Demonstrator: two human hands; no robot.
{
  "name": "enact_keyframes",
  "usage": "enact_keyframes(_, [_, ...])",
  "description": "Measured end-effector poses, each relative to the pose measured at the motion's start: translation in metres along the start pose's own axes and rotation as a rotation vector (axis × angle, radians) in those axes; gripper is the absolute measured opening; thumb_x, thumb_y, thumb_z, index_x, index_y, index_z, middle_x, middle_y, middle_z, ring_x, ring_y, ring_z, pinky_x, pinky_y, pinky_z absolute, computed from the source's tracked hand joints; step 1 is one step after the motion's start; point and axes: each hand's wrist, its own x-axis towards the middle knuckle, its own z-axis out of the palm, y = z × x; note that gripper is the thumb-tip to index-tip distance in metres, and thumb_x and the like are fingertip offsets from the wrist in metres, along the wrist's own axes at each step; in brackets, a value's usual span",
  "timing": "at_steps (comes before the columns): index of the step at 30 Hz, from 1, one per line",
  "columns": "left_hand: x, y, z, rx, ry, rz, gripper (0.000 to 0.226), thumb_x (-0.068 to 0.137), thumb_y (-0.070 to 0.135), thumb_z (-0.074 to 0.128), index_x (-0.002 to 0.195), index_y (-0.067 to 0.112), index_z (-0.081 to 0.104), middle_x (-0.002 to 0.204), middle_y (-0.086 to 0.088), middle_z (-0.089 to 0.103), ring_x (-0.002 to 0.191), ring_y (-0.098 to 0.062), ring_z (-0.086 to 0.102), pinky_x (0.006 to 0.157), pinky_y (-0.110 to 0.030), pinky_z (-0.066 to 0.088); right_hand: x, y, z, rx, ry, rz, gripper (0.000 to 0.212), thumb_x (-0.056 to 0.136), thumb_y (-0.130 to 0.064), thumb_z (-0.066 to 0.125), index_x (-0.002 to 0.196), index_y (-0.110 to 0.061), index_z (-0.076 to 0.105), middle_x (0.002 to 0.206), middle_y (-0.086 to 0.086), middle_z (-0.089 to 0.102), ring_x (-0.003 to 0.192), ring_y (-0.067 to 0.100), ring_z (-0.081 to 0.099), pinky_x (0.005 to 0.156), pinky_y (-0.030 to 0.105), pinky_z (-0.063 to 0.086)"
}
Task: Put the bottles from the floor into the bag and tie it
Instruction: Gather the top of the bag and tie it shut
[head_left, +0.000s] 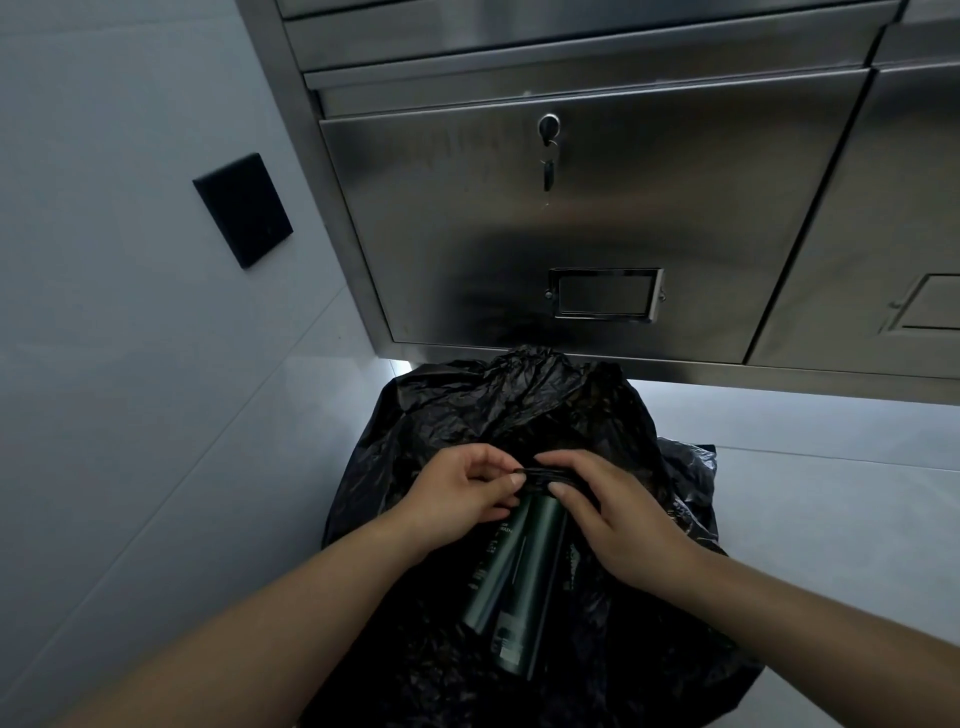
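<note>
Underfoot, a pale floor (805, 467) meets a steel cabinet (519, 234); the black bag (519, 395) sits on the floor before it, dark green bottles (514, 566) lying in its folds. The left hand (462, 488) and right hand (613, 509) meet above the bottles, each pinching a twisted strip (540, 473) of the bag.
</note>
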Motion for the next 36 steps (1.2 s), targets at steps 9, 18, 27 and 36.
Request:
enact_keyframes(9, [0.003, 0.007, -0.029, 0.204, 0.160, 0.167, 0.015, 0.081, 0.011, 0.070, 0.081, 0.026, 0.065, 0.080, 0.006, 0.067, 0.065, 0.005, 0.062, 0.063, -0.010, 0.050, 0.010, 0.007, 0.001, 0.052, 0.142, 0.013, 0.019, 0.093, -0.023, 0.052, 0.110, -0.029, 0.059, 0.104, -0.017, 0.060, 0.098, -0.011, 0.052, 0.079, 0.002, 0.036])
enact_keyframes(18, [-0.010, -0.021, -0.070, 0.831, 0.337, 0.248, 0.039, 0.071, 0.026, 0.077, 0.106, 0.028, 0.062, 0.125, 0.000, 0.051, 0.118, -0.016, 0.048, 0.101, -0.021, 0.036, 0.012, 0.018, 0.003, 0.062, 0.151, 0.059, 0.019, 0.093, -0.024, 0.052, 0.110, -0.031, 0.058, 0.106, -0.016, 0.061, 0.099, -0.013, 0.052, 0.078, 0.001, 0.036])
enact_keyframes(27, [-0.010, -0.021, -0.088, 0.729, 0.463, 0.166, 0.031, 0.079, 0.006, 0.065, 0.098, 0.030, 0.067, 0.086, 0.008, 0.062, 0.063, -0.004, 0.055, 0.074, -0.027, 0.049, 0.024, 0.012, -0.002, 0.047, 0.195, 0.030, 0.019, 0.093, -0.020, 0.052, 0.111, -0.023, 0.060, 0.105, -0.011, 0.062, 0.097, -0.007, 0.052, 0.080, 0.000, 0.034])
enact_keyframes(36, [-0.007, -0.039, -0.093, 0.954, 0.411, 0.220, 0.030, 0.077, 0.003, 0.061, 0.096, 0.024, 0.069, 0.110, 0.000, 0.058, 0.101, -0.019, 0.058, 0.083, -0.019, 0.038, 0.016, 0.021, -0.005, 0.008, 0.194, 0.061, 0.019, 0.093, -0.021, 0.053, 0.111, -0.024, 0.059, 0.106, -0.008, 0.063, 0.100, 0.002, 0.056, 0.082, 0.002, 0.036])
